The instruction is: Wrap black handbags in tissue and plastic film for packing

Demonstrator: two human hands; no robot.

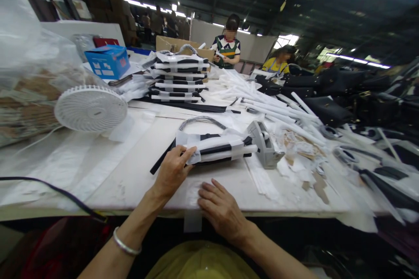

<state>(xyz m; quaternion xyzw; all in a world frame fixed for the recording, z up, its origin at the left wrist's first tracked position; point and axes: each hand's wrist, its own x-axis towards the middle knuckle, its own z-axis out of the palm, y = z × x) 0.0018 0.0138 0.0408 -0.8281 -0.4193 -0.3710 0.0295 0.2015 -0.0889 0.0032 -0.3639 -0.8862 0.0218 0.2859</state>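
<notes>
A bundle of black straps (218, 150) wrapped in white foam, bound with clear tape and topped by a plastic-wrapped handle loop, lies on the white table in front of me. My left hand (173, 170) grips its near left end, thumb and fingers closed on the wrapping. Just below, my right hand (222, 209) rests near the table's front edge with its fingers stretched out, holding nothing. Beside those fingertips, a translucent strip of film or tape (193, 220) hangs over the edge. A grey tape dispenser (266, 146) stands at the bundle's right end.
A stack of similar bundles (180, 78) stands farther back, near a blue box (108, 62). On the left is a white fan (91, 109). White tubes (275, 109), scraps (306, 165) and black bags (327, 104) fill the right. A co-worker (227, 45) stands across the table.
</notes>
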